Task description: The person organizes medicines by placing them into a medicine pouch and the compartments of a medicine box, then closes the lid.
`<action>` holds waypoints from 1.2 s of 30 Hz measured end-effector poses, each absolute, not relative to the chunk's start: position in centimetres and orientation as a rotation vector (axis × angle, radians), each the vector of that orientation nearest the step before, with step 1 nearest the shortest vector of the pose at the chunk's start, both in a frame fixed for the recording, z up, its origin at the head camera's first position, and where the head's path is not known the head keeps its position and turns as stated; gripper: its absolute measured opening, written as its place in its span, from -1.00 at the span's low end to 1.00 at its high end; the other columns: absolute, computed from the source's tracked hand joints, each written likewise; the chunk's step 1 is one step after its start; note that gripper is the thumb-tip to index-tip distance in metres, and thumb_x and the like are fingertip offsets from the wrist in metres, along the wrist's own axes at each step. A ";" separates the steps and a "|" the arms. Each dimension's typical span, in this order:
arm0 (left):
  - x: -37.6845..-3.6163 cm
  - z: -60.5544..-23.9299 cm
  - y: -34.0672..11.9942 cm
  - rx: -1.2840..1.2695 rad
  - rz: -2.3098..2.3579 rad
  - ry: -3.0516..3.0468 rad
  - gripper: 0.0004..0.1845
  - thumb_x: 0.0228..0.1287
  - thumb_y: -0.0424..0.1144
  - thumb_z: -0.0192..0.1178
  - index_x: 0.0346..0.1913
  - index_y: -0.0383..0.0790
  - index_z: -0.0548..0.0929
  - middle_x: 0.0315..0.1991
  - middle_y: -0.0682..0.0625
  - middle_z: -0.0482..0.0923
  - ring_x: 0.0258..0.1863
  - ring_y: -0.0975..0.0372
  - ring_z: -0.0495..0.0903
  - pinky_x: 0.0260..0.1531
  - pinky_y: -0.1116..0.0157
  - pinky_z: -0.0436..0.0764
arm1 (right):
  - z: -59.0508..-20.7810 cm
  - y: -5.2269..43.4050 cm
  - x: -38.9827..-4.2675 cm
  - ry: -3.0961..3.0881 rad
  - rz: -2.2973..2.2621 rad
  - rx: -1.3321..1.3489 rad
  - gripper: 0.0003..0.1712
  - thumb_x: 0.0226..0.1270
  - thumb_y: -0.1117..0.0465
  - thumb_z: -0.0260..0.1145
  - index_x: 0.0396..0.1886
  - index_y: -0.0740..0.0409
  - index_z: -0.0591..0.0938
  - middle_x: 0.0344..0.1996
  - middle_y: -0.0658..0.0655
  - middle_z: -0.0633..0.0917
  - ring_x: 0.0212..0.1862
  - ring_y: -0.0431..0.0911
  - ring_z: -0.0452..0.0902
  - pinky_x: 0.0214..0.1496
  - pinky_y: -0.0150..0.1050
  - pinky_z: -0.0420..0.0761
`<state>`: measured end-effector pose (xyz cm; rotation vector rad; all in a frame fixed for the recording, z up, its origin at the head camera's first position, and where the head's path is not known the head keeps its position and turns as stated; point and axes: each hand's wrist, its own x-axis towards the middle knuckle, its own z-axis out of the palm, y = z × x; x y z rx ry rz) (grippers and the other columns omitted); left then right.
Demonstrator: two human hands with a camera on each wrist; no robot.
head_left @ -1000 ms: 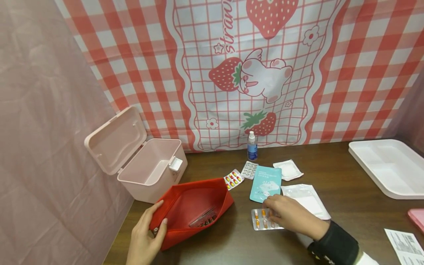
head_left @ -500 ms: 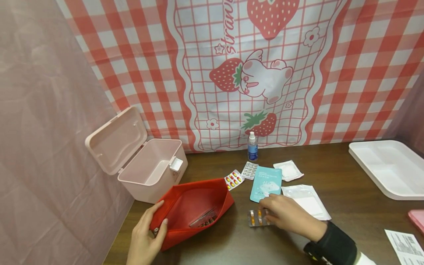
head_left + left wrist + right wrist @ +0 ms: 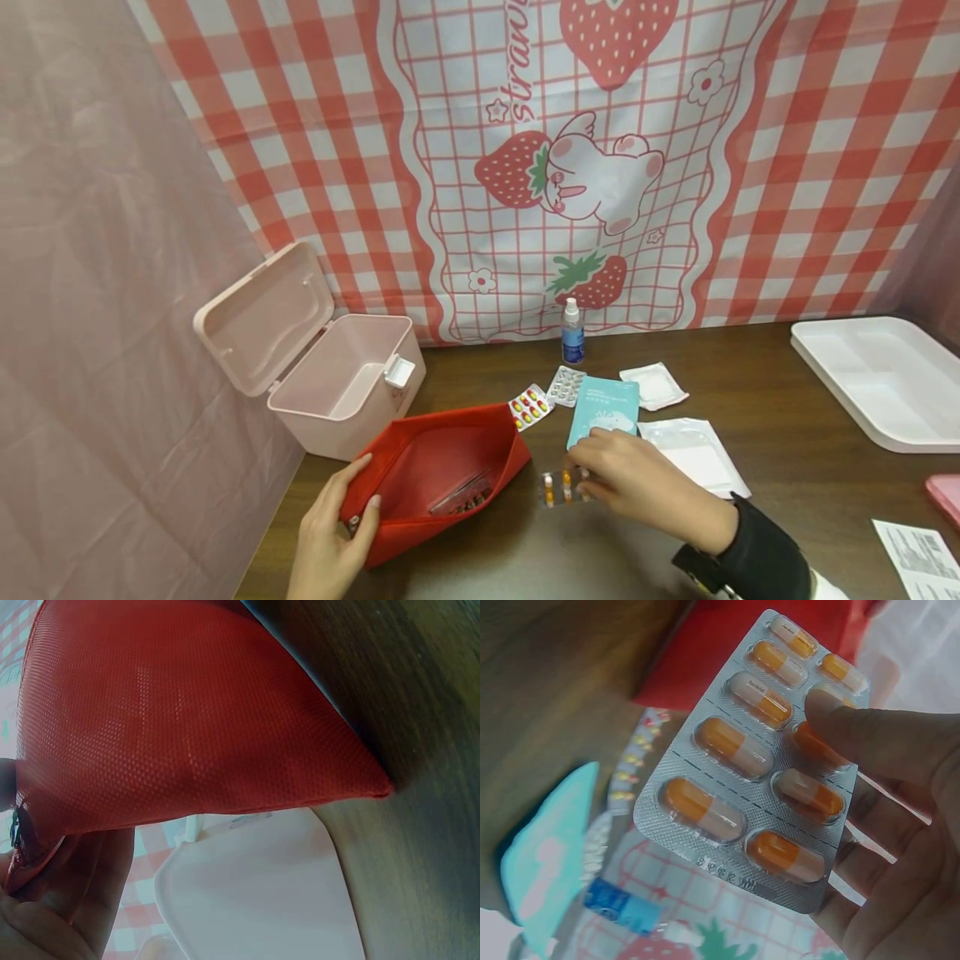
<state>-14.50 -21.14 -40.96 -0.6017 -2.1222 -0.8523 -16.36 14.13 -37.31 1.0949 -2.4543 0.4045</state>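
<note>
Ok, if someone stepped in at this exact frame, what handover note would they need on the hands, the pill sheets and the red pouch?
Left hand: holds the near-left corner of the red pouch, keeping its mouth open on the table.
Right hand: pinches the orange-capsule blister sheet, lifted off the table just right of the pouch mouth.
Done: one blister strip already lies inside the pouch.
Left: by the look of it, the held sheet is not yet in the pouch. The red-yellow blister, white pill sheet, teal sachet, two white packets and spray bottle are on the table; the pink box stands open.
</note>
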 end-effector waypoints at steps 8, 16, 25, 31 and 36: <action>-14.5 -41.1 -21.1 -0.604 -0.848 -2.118 -0.38 -0.17 -0.55 0.28 0.11 -0.28 0.51 -0.10 -0.09 0.59 -0.11 0.27 0.55 -0.01 0.66 0.32 | -35.2 12.5 -16.2 -2.295 0.405 1.166 -0.72 -0.20 0.26 0.47 -0.44 -0.02 0.57 -0.55 -0.16 0.52 -0.43 -0.28 0.42 -0.40 -0.36 0.43; -14.6 -41.2 -21.2 -0.613 -0.833 -2.105 -0.38 -0.19 -0.55 0.28 0.10 -0.29 0.51 -0.10 -0.09 0.59 -0.10 0.27 0.54 0.01 0.66 0.31 | -33.6 10.1 -16.7 -2.212 0.426 1.227 -0.72 -0.18 0.30 0.44 -0.41 -0.01 0.57 -0.48 -0.13 0.58 -0.35 -0.24 0.47 -0.28 -0.36 0.47; -14.7 -41.2 -21.3 -0.627 -0.819 -2.087 -0.37 -0.22 -0.55 0.28 0.09 -0.31 0.51 -0.11 -0.09 0.59 -0.12 0.28 0.55 -0.01 0.66 0.32 | -32.9 6.4 -17.7 -2.166 0.413 1.322 -0.78 -0.08 0.30 0.39 -0.39 0.00 0.59 -0.48 -0.15 0.60 -0.36 -0.25 0.41 -0.28 -0.41 0.44; -14.7 -41.1 -21.2 -0.631 -0.815 -2.086 -0.37 -0.22 -0.55 0.27 0.10 -0.31 0.51 -0.10 -0.07 0.60 -0.12 0.29 0.54 -0.04 0.65 0.34 | -33.4 4.0 -18.4 -2.188 0.372 1.352 -0.85 0.00 0.22 0.38 -0.38 -0.04 0.61 -0.48 -0.16 0.60 -0.35 -0.24 0.41 -0.29 -0.40 0.43; -14.7 -41.2 -21.2 -0.638 -0.819 -2.078 -0.38 -0.22 -0.56 0.26 0.09 -0.32 0.51 -0.10 -0.09 0.60 -0.12 0.29 0.54 -0.03 0.65 0.34 | -34.5 2.8 -19.1 -2.243 0.331 1.351 -0.85 -0.02 0.20 0.39 -0.40 -0.07 0.62 -0.51 -0.18 0.61 -0.37 -0.24 0.42 -0.32 -0.41 0.43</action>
